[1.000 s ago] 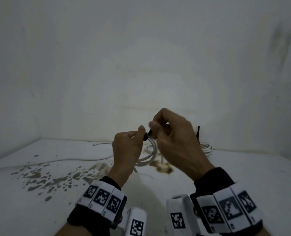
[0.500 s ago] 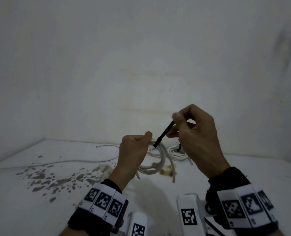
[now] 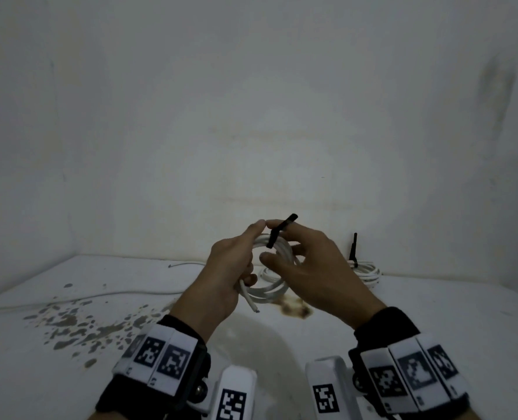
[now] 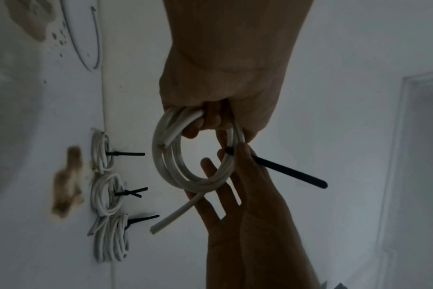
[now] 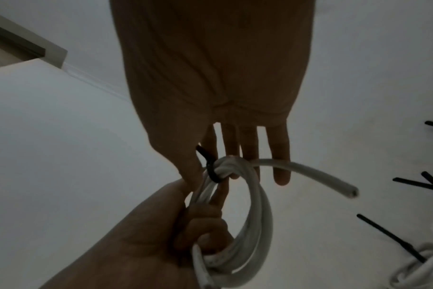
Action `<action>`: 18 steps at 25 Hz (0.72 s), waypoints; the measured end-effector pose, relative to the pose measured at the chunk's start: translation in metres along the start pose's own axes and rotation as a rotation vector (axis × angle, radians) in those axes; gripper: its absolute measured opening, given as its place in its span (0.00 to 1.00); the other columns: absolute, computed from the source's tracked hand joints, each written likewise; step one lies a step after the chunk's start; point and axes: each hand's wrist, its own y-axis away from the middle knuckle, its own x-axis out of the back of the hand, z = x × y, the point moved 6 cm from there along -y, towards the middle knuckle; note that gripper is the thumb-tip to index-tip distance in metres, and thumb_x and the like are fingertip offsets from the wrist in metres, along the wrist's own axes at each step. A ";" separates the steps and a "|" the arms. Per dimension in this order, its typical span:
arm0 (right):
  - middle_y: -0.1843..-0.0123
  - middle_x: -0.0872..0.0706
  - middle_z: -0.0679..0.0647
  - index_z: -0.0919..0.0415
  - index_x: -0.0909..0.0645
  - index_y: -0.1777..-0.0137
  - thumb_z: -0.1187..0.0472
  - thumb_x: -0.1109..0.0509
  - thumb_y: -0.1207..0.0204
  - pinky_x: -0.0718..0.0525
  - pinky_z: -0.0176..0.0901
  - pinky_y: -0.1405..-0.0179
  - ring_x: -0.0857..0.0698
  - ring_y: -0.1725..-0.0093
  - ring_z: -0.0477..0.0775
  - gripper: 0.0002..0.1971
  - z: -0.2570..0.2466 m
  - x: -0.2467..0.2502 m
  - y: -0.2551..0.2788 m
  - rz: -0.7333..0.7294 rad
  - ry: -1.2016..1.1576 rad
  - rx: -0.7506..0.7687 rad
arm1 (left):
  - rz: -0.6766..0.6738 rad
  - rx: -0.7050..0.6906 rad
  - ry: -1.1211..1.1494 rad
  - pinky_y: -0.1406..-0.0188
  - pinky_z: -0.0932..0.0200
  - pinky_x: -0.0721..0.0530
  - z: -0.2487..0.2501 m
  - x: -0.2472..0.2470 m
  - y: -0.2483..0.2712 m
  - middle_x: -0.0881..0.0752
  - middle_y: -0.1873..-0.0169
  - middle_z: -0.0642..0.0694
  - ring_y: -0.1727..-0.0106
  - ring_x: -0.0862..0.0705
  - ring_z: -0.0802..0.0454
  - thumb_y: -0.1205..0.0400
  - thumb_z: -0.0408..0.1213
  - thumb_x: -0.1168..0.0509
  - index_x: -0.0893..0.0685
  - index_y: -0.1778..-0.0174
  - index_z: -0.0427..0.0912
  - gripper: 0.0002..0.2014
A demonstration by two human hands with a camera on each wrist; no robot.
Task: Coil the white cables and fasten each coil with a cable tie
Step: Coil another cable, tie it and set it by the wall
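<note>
Table (image 3: 433, 313), lower frame: stained, white.
Three tied coils (image 4: 106, 197) at left of left wrist view, black tails sticking out; loose cable (image 3: 100, 295) at left of head view.
Left hand (image 3: 224, 277), centre frame: fingers curled round coil (image 3: 269, 268), held above table.
Right hand (image 3: 309, 268): half second ago pinching tie tail, pulling up-right; now fingers straightened, spread behind coil, grip released.
Tie (image 3: 279, 231) cinched round coil top, tail free. Judgement: this coil fastened; loose cable remains.
No brands; wrist tags bear only square codes.
</note>
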 end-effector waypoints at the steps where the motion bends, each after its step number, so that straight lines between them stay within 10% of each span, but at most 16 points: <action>1: 0.44 0.11 0.42 0.40 0.20 0.31 0.52 0.25 0.23 0.12 0.45 0.46 0.12 0.49 0.41 0.20 0.001 0.000 -0.001 0.035 0.003 0.012 | -0.011 0.007 0.020 0.80 0.61 0.32 0.000 -0.002 0.001 0.38 0.83 0.53 0.82 0.38 0.55 0.23 0.53 0.28 0.19 0.64 0.45 0.16; 18: 0.57 0.09 0.54 0.52 0.14 0.50 0.62 0.24 0.22 0.08 0.61 0.55 0.08 0.61 0.56 0.05 0.004 -0.008 0.001 0.220 -0.432 -0.078 | 0.033 0.015 0.336 0.86 0.64 0.36 -0.005 -0.019 0.012 0.39 0.86 0.52 0.86 0.40 0.57 0.19 0.41 0.32 0.19 0.65 0.41 0.11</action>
